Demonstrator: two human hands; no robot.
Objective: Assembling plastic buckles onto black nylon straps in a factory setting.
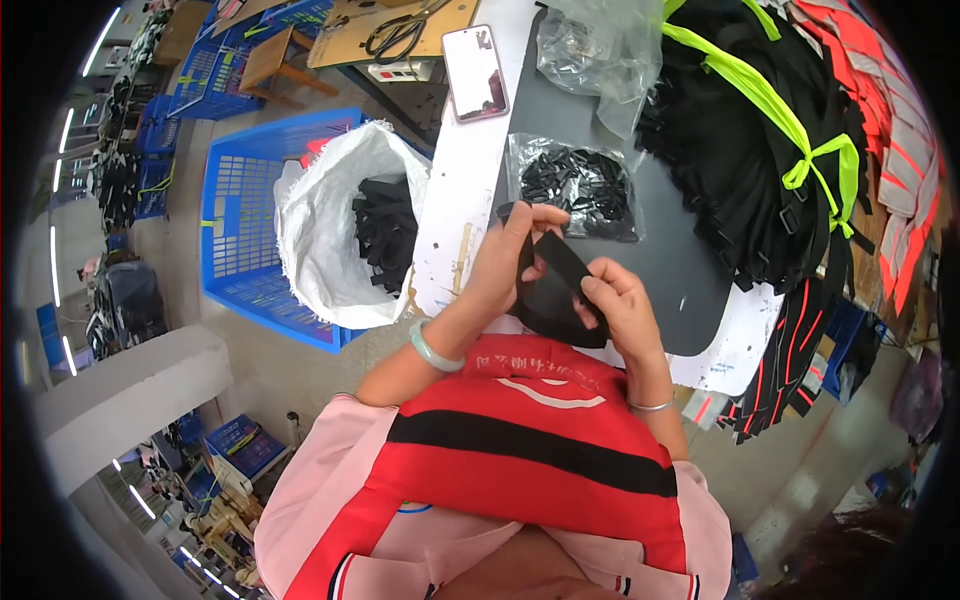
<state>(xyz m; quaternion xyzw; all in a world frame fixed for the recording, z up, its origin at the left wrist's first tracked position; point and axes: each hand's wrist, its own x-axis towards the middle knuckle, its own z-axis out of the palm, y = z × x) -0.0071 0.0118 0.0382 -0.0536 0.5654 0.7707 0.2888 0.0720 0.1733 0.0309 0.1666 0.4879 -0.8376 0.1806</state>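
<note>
You hold a black strap [556, 268] between both hands, just above the near edge of the bench [460, 190]. Your left hand [515, 250] has its fingers closed on the strap's far end, where it curls into a small loop, and your right hand [622, 305] pinches the near end between thumb and fingers. The strap runs slanting from one hand to the other, over a dark sheet [690, 270] that covers the middle of the bench.

Just beyond your left hand lies a clear bag of small black clips [575, 185], touching or nearly touching your fingertips. Farther to the right a big pile of black straps with bright yellow-green bands [760, 110] fills the bench. A phone [475, 72] lies at the far left of the bench, with scissors [400, 35] beyond it. On the floor to your left, a white sack [320, 225] of black strap pieces sits in a blue crate [240, 200].

You seem to be mid-way through folding or looping the strap end. The next move looks to need a steady pinch on the loop while one hand frees itself for a clip from the bag
</note>
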